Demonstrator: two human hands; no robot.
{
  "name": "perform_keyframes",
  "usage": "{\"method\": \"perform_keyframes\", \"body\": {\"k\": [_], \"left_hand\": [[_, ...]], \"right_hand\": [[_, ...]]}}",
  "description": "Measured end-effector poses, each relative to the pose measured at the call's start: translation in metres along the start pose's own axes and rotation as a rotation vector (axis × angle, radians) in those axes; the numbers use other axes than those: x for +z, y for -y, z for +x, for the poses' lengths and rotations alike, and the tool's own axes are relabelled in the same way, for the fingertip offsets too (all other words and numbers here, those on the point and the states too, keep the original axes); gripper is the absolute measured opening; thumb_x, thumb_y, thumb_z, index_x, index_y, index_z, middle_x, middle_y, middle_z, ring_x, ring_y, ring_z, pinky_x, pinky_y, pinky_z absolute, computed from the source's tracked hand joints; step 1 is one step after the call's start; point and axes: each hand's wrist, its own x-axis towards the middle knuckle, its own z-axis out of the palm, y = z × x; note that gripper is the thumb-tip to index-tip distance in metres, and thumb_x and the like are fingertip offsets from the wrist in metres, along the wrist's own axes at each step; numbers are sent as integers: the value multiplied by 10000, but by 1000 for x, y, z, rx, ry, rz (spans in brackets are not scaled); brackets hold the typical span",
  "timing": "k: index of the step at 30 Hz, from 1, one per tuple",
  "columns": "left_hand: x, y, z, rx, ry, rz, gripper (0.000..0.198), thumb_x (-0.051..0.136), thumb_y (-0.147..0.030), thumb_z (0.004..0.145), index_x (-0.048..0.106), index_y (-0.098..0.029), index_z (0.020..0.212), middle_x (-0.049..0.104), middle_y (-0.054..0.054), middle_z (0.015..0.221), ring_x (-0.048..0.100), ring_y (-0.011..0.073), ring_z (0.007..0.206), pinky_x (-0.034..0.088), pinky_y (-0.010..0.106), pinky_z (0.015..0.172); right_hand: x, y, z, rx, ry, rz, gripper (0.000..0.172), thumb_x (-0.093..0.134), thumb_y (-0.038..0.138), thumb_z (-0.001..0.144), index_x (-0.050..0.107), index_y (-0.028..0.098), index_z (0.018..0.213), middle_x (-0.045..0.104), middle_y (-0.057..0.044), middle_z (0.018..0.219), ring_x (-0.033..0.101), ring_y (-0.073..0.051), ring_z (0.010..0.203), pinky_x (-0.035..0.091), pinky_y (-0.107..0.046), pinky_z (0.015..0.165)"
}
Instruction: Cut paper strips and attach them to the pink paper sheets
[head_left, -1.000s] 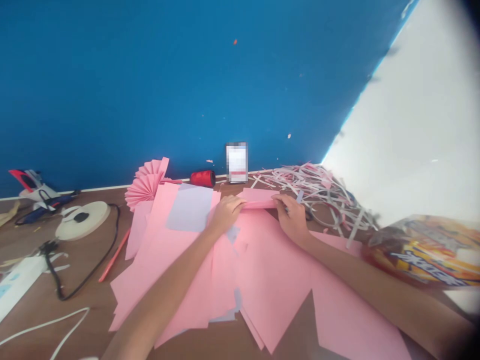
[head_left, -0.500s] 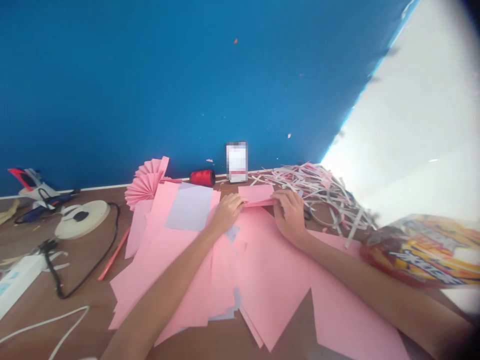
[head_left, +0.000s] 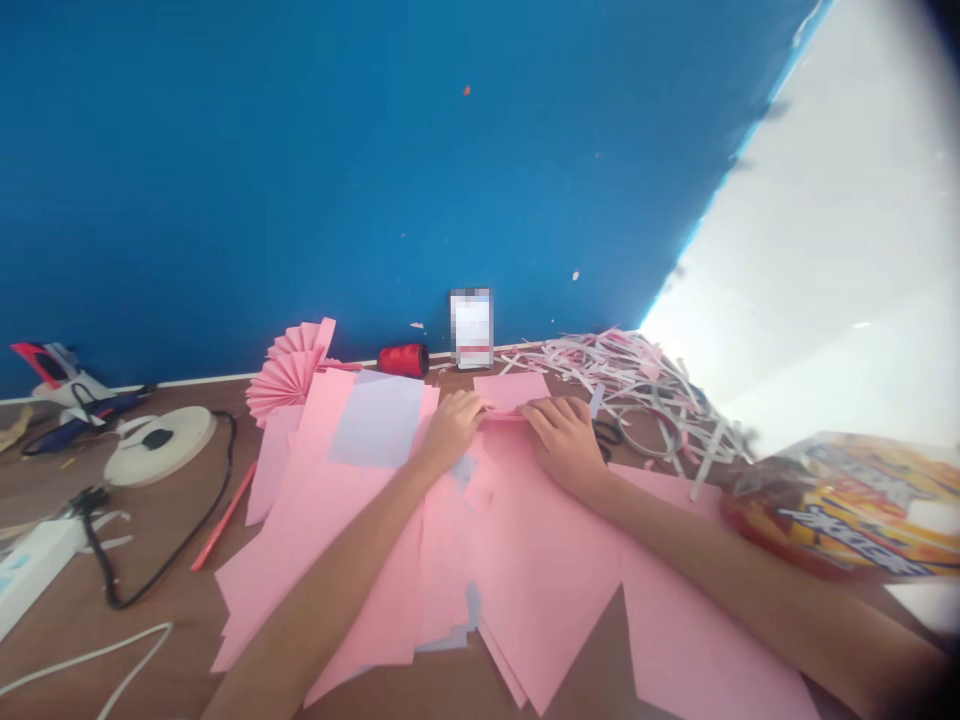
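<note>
A small pink paper strip (head_left: 511, 386) with a folded near edge lies at the centre, in front of an upright phone. My left hand (head_left: 454, 432) pinches the left end of its fold. Over the right part of the fold, my right hand (head_left: 562, 436) presses with its fingers together. Large pink sheets (head_left: 555, 560) spread beneath and in front of both hands. A pale lilac sheet (head_left: 379, 418) rests on the pink sheets left of my left hand.
The phone (head_left: 472, 328) leans on the blue wall beside a red thread spool (head_left: 403, 360). Pink pleated fans (head_left: 289, 375) stand at left, near a white reel (head_left: 161, 446) and black cable. Paper shreds (head_left: 600, 360) and a snack packet (head_left: 862, 510) are at right.
My right hand has moved left along the fold and flattened down onto it. The folded edge sits slightly lower, and more of the black scissor handles shows. My left hand has barely moved.
</note>
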Motion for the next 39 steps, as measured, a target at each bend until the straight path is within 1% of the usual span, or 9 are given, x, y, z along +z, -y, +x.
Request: {"method": "perform_keyframes", "body": {"k": [4,7,10,13,18,22,30,35,39], "left_hand": [[2,-2,-1,76,-31,93,279,340,-274,989,605,-201,1032,648,51,1010,529,194,926,396,342,833],[0,-7,-1,142,-42,204,272,353,-270,985,580,-199,1117,642,67,1106,533,208,1013,378,363,879],[-1,-16,-3,217,-14,317,301,348,-261,984,539,-210,1211,626,84,1186,506,228,1152,337,402,958],[2,-24,-3,271,38,399,343,346,-286,982,491,-202,1281,613,108,1205,492,236,1196,308,421,1005],[10,-28,-3,235,66,491,341,378,-239,964,483,-162,1279,616,121,1096,535,249,1053,349,398,935],[12,-23,-3,227,109,531,306,340,-163,960,515,-174,1212,598,97,991,530,237,950,365,375,849],[13,-19,-3,161,117,479,259,357,-158,956,543,-184,1134,587,74,977,509,229,946,359,361,800],[11,-21,-1,143,130,456,239,402,-307,960,559,-177,1084,588,73,953,512,242,936,358,372,790],[11,-21,-1,107,132,443,343,498,-442,906,544,-190,1135,587,84,989,510,262,963,358,379,769]], "right_hand": [[1,-1,0,19,22,38,232,447,138,921,616,207,1064,683,-52,993,554,-190,880,296,-355,866],[2,-2,0,32,46,55,230,449,145,918,608,191,1077,678,-63,1009,561,-198,877,309,-343,786],[3,-2,-1,2,67,49,255,416,133,926,591,180,1106,668,-78,1034,562,-206,902,310,-346,773],[5,-2,-2,-43,81,57,259,412,144,928,580,168,1123,665,-91,1024,559,-214,902,313,-351,764],[3,1,0,26,53,84,223,434,206,933,569,159,1104,667,-89,963,561,-218,866,313,-345,743],[-1,3,2,5,71,86,191,422,210,942,582,171,1039,665,-75,948,555,-210,869,313,-341,746],[-2,4,2,4,115,21,250,475,223,910,570,175,1136,621,-105,1148,497,-251,1000,324,-376,818],[0,2,1,-18,116,10,292,476,224,912,559,198,1191,576,-98,1260,450,-268,1128,321,-398,874],[2,-1,0,9,98,27,291,480,206,899,573,197,1175,603,-104,1188,478,-258,1060,328,-392,848]]}}
